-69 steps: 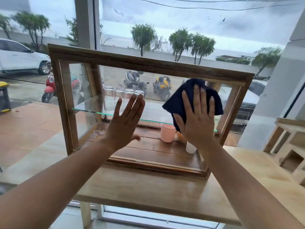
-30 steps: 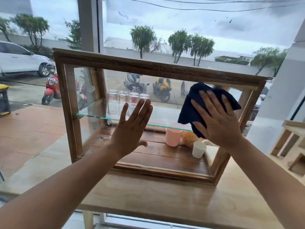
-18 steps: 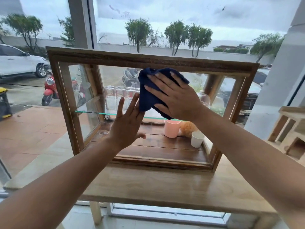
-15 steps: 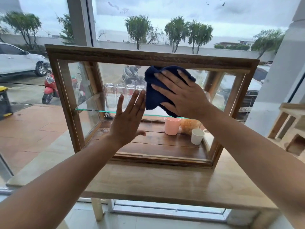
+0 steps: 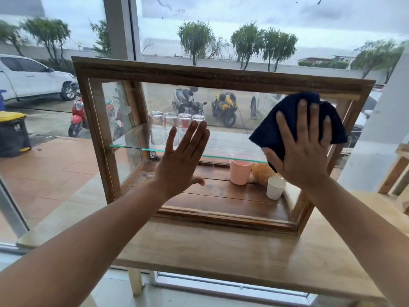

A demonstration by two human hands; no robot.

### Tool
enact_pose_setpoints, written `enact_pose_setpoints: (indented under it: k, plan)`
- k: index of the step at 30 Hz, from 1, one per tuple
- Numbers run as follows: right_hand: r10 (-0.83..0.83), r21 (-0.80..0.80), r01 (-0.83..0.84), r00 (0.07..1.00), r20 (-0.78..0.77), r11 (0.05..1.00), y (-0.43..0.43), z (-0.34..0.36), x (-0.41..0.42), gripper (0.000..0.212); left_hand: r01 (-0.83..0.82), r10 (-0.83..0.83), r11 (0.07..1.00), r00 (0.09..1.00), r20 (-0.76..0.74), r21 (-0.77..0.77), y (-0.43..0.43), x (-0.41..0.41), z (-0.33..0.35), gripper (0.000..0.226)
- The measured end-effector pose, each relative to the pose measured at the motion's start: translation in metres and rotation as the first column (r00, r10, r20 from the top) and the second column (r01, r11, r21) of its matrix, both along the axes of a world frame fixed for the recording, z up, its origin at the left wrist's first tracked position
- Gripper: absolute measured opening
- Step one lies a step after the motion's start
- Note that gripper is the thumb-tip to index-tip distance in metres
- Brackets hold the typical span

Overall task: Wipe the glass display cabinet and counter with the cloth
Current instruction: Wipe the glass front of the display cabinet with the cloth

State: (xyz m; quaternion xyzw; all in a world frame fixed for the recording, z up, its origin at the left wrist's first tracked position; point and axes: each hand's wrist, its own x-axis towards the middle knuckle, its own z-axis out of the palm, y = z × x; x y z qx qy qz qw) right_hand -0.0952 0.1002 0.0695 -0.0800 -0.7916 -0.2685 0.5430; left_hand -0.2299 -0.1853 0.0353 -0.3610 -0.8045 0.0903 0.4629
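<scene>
A wood-framed glass display cabinet (image 5: 199, 77) stands on a pale wooden counter (image 5: 221, 251) by a window. My right hand (image 5: 303, 149) lies flat on a dark blue cloth (image 5: 287, 116), pressing it against the front glass at the upper right of the cabinet. My left hand (image 5: 181, 160) rests flat on the glass at the centre, fingers spread, holding nothing. Inside, several clear glasses (image 5: 170, 125) stand on a glass shelf (image 5: 137, 147). A pink cup (image 5: 240, 171) and a white cup (image 5: 275, 187) sit on the wooden floor of the cabinet.
An orange-brown object (image 5: 261, 173) sits behind the cups, partly hidden by my right hand. A wooden piece of furniture (image 5: 396, 173) stands at the right edge. Behind the window are parked scooters, a white car and trees.
My right hand has swept the cloth from the upper centre of the glass back to the upper right. My left hand has stayed pressed at the centre.
</scene>
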Motion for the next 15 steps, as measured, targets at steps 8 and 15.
enact_pose_setpoints:
  k: [8,15]
  plan:
    - [0.103,0.019,-0.103,0.995,-0.010,0.995,-0.056,-0.008,-0.037,0.063,0.027,-0.027,1.000,1.000,-0.007,-0.006,0.000,-0.004,0.000,0.146]
    - [0.072,0.370,-0.213,0.930,0.360,0.904,-0.061,-0.107,-0.041,0.054,0.034,-0.033,0.999,0.999,-0.004,0.026,0.000,-0.002,-0.001,0.142]
